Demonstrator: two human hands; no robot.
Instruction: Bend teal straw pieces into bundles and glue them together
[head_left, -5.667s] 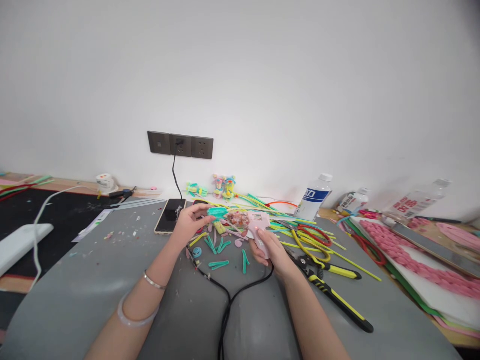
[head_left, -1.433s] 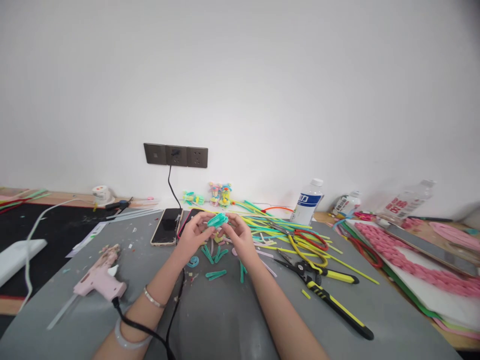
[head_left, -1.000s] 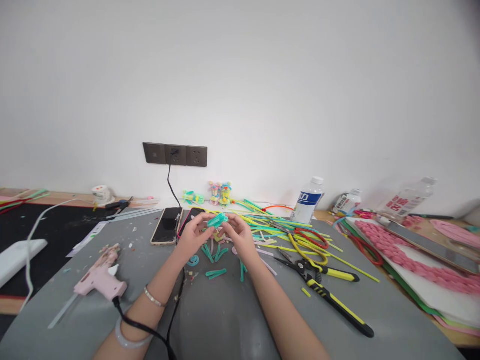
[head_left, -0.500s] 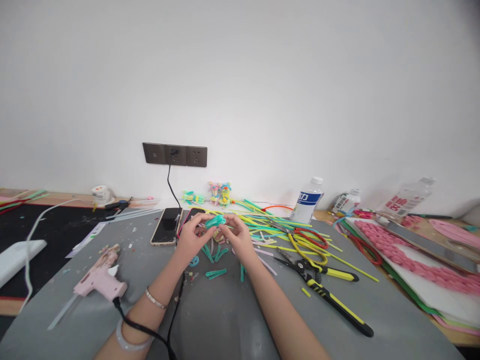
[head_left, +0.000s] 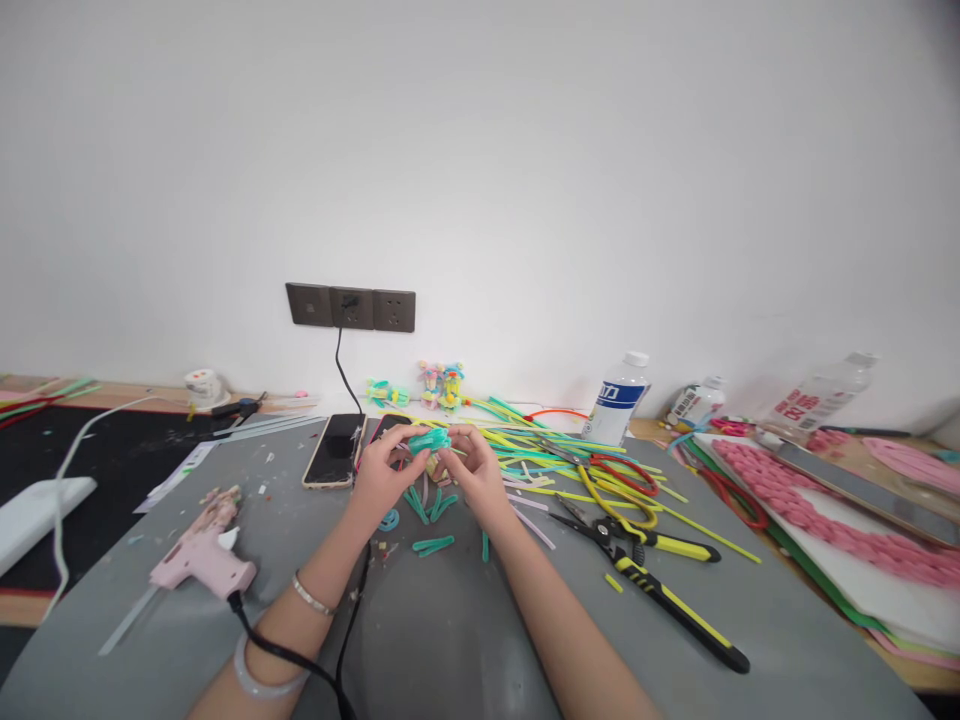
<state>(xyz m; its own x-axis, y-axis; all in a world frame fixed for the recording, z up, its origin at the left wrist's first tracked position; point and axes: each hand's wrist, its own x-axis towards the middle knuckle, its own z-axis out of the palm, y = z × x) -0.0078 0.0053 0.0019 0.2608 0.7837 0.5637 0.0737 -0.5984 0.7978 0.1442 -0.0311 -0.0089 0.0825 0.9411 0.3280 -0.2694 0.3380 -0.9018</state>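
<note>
My left hand (head_left: pixel 379 475) and my right hand (head_left: pixel 471 473) meet above the grey mat (head_left: pixel 420 620), both pinching a small teal folded craft piece (head_left: pixel 429 441) between fingertips. Loose teal bent strips (head_left: pixel 433 545) lie on the mat just below the hands. A pink glue gun (head_left: pixel 201 560) rests on the mat at the left, and its black cord (head_left: pixel 300 660) runs under my left forearm.
Two phones (head_left: pixel 334 449) lie behind my left hand. Yellow-black pliers (head_left: pixel 660 600) and a heap of yellow and green strips (head_left: pixel 570 465) lie to the right. Water bottles (head_left: pixel 621 398) stand by the wall. A board with pink braids (head_left: pixel 825 520) fills the far right.
5.7 s ago my right hand held the glue gun against the teal piece; it now lies at the left. Over the last second both hands kept pressing the piece, fingers shifting slightly.
</note>
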